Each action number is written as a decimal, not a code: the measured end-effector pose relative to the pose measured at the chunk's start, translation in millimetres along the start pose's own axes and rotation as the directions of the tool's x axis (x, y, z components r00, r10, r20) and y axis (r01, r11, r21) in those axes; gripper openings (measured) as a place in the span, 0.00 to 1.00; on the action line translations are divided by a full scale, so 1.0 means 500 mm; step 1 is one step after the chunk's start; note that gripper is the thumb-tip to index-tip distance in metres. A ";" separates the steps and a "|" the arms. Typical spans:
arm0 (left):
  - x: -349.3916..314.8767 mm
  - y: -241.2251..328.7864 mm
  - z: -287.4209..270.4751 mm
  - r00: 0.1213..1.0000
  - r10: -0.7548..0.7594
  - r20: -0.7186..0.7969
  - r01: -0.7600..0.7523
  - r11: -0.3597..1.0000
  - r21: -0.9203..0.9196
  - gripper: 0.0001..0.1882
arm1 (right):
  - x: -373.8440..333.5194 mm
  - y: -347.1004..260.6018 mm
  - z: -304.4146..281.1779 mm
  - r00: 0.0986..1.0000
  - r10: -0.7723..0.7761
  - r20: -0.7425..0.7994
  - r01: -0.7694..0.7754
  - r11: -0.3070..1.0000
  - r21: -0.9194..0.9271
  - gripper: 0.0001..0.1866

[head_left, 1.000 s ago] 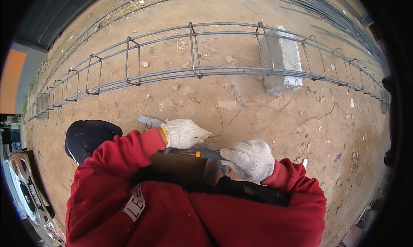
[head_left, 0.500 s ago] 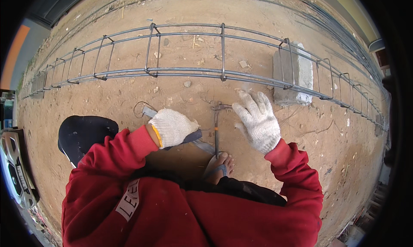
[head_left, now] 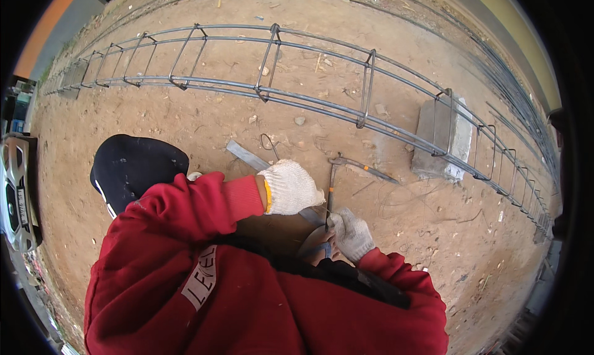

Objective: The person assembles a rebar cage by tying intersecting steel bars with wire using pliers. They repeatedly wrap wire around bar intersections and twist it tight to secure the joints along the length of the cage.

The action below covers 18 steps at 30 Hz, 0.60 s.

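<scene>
Dark wire (head_left: 276, 150), in left fingers (head_left: 309, 197), pincers (head_left: 338, 160) beyond

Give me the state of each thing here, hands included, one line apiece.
left hand: gloved, curled closed, contents hidden
right hand: gloved, fingers drawn together, contents unclear
pincers: on the ground, handles spread
grey strip: on the ground, partly hidden by the left hand
rebar cage: assembled, raised off the ground
concrete block: standing under the cage's right part
</scene>
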<state>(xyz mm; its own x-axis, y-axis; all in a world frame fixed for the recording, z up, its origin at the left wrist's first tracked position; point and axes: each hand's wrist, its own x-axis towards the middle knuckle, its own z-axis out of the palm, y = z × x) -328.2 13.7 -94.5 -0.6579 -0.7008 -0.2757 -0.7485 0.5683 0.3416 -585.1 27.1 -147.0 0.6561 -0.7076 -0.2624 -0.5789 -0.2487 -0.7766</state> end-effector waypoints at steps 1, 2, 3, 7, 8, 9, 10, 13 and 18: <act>0.006 0.002 0.003 1.000 0.020 0.007 -0.020 1.000 0.015 0.14 | -0.009 0.003 0.006 0.999 0.041 -0.012 -0.039 0.996 0.080 0.09; 0.011 0.007 0.006 0.999 0.032 0.026 -0.032 0.999 0.025 0.14 | -0.012 0.005 0.004 1.000 0.018 0.011 -0.019 0.991 0.130 0.11; 0.017 0.012 0.009 0.997 0.029 0.068 -0.032 0.999 0.035 0.13 | -0.012 0.003 -0.006 0.997 0.029 0.075 -0.035 0.996 0.077 0.12; 0.056 0.039 0.036 0.978 0.090 0.190 -0.089 0.996 -0.010 0.10 | 0.021 -0.044 -0.096 0.949 -0.294 -0.117 0.235 0.902 -0.363 0.23; 0.081 0.048 0.047 0.927 0.056 0.370 -0.077 0.996 0.041 0.15 | 0.039 -0.065 -0.121 0.891 -0.431 -0.139 0.340 0.839 -0.424 0.25; 0.091 0.055 0.064 0.954 0.040 0.297 -0.023 0.998 -0.060 0.17 | 0.057 -0.089 -0.140 0.829 -0.543 -0.138 0.421 0.766 -0.485 0.28; 0.100 0.063 0.082 0.982 0.021 0.188 0.011 0.986 -0.168 0.19 | 0.069 -0.116 -0.149 0.808 -0.576 -0.123 0.440 0.729 -0.524 0.27; 0.117 0.070 0.141 0.995 0.072 -0.063 -0.081 0.986 -0.143 0.25 | 0.106 -0.178 -0.143 0.771 -0.633 -0.072 0.469 0.640 -0.608 0.25; 0.125 0.063 0.186 0.993 -0.086 0.082 0.083 0.996 0.029 0.17 | 0.129 -0.178 -0.131 0.791 -0.604 -0.094 0.448 0.677 -0.584 0.23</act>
<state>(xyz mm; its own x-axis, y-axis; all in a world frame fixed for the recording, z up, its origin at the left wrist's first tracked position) -400.5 28.0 -184.5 -0.5960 -0.7093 -0.3764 -0.8029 0.5199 0.2916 -523.0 -39.4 -57.4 0.8235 -0.4719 0.3150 -0.3811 -0.8714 -0.3090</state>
